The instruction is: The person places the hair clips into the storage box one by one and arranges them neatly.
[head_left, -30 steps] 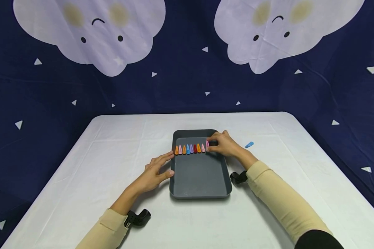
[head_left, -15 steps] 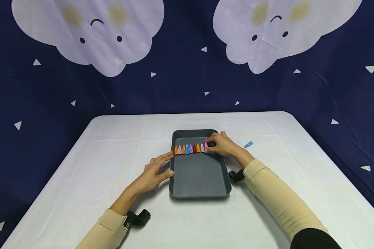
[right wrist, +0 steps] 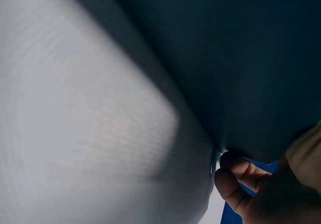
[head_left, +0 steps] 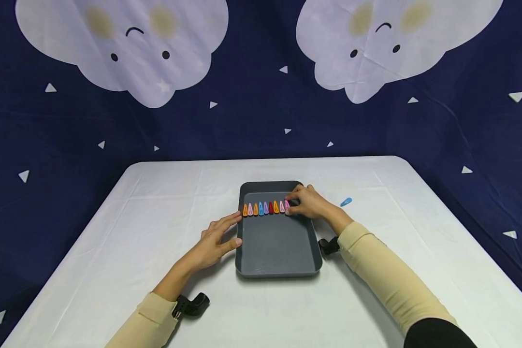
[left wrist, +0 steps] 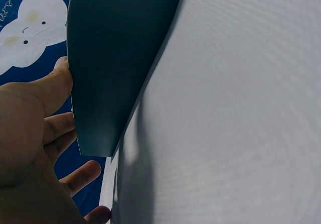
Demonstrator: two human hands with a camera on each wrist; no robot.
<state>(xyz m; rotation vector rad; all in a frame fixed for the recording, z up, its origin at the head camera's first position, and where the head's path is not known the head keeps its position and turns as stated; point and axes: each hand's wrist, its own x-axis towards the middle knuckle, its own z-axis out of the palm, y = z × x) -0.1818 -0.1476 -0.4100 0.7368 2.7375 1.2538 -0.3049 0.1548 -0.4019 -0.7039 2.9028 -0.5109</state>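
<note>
A dark grey tray (head_left: 278,246) lies on the table, with a row of coloured snap hair clips (head_left: 266,208) side by side across its upper part. At the row's right end, my right hand (head_left: 310,202) reaches over the tray's right rim and pinches a pink hair clip (head_left: 287,205) between thumb and fingers. My left hand (head_left: 215,244) touches the tray's left rim with its fingers spread and fairly straight. In the left wrist view, the thumb (left wrist: 60,83) rests at the tray's edge. The tray wall hides the clips in both wrist views.
A blue hair clip (head_left: 346,201) lies on the white tablecloth (head_left: 374,193) to the right of the tray, close to my right forearm. Behind the table hangs a dark blue cloth (head_left: 252,135) with clouds and triangles.
My right hand has shifted slightly left with the pink hair clip, bringing it closer to the end of the row. The left hand keeps its place on the tray's rim.
</note>
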